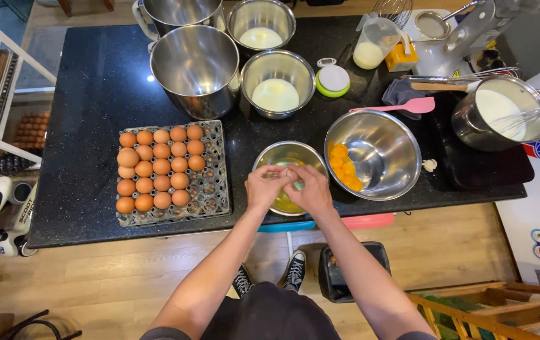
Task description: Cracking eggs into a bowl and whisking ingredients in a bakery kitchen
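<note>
We see both forearms reaching up from the bottom of the view and meeting over a small steel bowl [287, 165] at the near edge of the black tabletop [93, 94]. The left hand [265, 187] and right hand [311, 187] are pressed together, fingers curled around an egg [294, 182], of which only a pale sliver shows between the fingertips. Both hands are closed on it, knuckles up, wrists angled inward, right above the bowl's near rim. The bowl holds a clear yellowish liquid.

At three o'clock from the hands, just beside the small bowl, a larger tilted steel bowl [380, 148] carries a cluster of egg yolks [344, 166] along its left wall. At nine o'clock lies a grey egg tray [210, 189], filled with brown eggs [160, 169] on its left part and bare on the right. At twelve o'clock stand two bowls of white liquid [275, 94], a big mixing bowl [195, 66] to their left and a round green-rimmed timer [333, 80] to their right. Towards two o'clock we see a pink spatula [408, 106] and a pot of milk with a whisk [500, 113] in it.

Below the tabletop, the wooden floor [446, 245] shows the person's black sneakers [295, 269] and a dark bin [352, 271] at five o'clock from the hands.
</note>
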